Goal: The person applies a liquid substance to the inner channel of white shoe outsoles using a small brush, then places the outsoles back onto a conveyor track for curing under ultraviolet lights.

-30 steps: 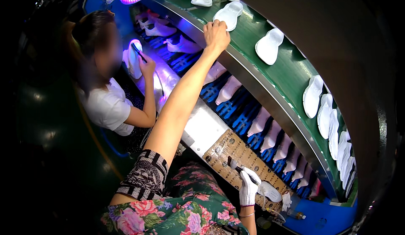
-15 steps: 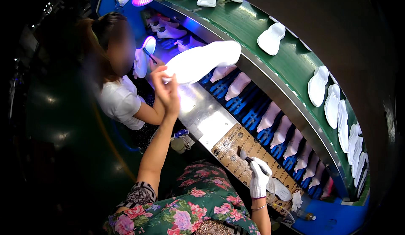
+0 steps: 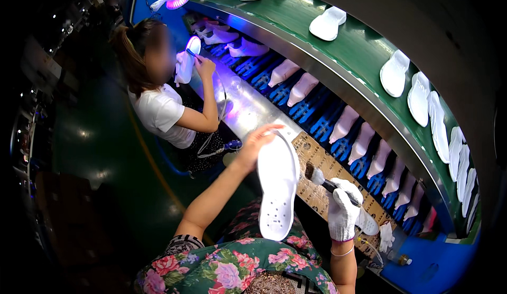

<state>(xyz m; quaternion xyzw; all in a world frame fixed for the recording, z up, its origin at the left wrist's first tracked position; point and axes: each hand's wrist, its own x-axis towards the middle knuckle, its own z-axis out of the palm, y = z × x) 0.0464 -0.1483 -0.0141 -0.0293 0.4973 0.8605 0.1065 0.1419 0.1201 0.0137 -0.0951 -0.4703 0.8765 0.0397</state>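
I see my bare left hand clamped on the top edge of a white shoe sole held upright above my lap, gloved right hand closed round a brush whose bristles touch its right edge, workbench just beyond.

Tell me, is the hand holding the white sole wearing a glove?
No, the left hand gripping the white sole is bare.
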